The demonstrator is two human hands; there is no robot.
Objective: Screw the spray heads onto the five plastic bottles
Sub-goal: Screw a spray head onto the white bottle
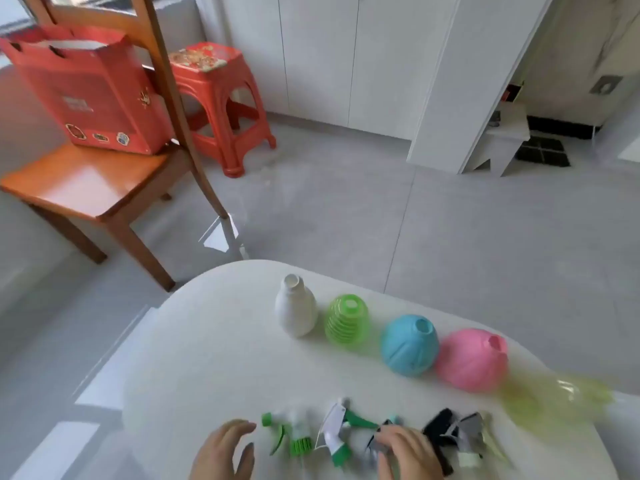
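Observation:
Five open-necked bottles stand in a row on the white table (207, 341): a white bottle (296, 310), a ribbed green bottle (347, 319), a blue bottle (409, 344), a pink bottle (472, 358) and a blurred clear yellow-green bottle (550, 400). Several spray heads lie along the near edge: a green-and-clear head (294, 434), a white-and-green head (337, 434), a black head (440, 434) and a grey head (471, 438). My left hand (225, 452) hovers with fingers apart, left of the green head. My right hand (405, 452) rests over a grey spray head (377, 445); whether it grips it is unclear.
A wooden chair (83, 181) with a red box (86, 88) on its seat stands beyond the table at the left. A red plastic stool (214, 98) is behind it. White cabinets (346, 57) line the far wall. Grey floor lies beyond the table's rounded far edge.

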